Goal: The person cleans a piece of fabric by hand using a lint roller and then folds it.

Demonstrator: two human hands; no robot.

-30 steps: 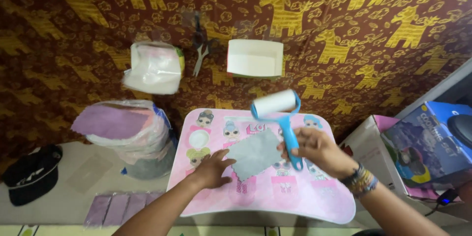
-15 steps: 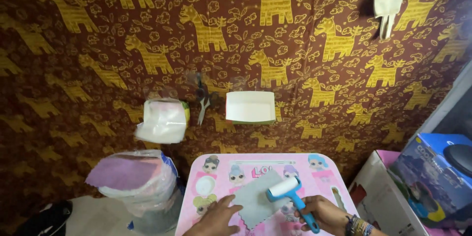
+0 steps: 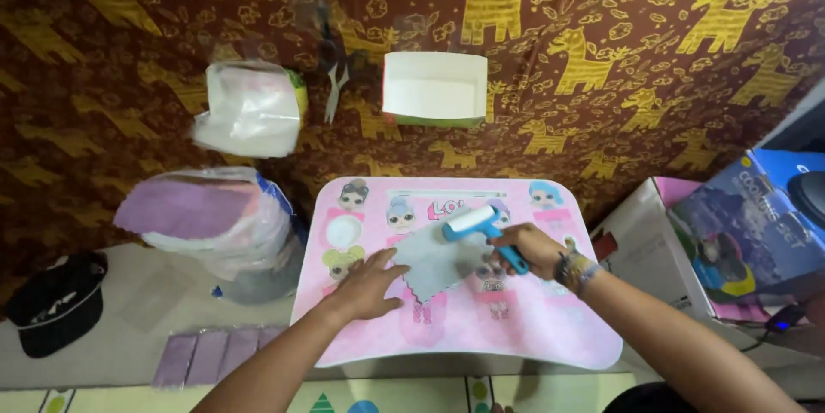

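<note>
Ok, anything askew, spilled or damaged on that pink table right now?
Nothing stands out. The grey zigzag-edged cloth square lies flat on the pink cartoon-printed table, pinned by the left hand; the right hand grips the blue-handled lint roller on it. No spill or damage visible.

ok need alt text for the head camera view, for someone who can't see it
A person's right hand rolls a blue-handled lint roller over a grey cloth on a small pink table, while the left hand presses the cloth flat. Behind hangs a brown fabric with yellow animal figures; a plastic bag of purple cloths sits to the left.
</note>
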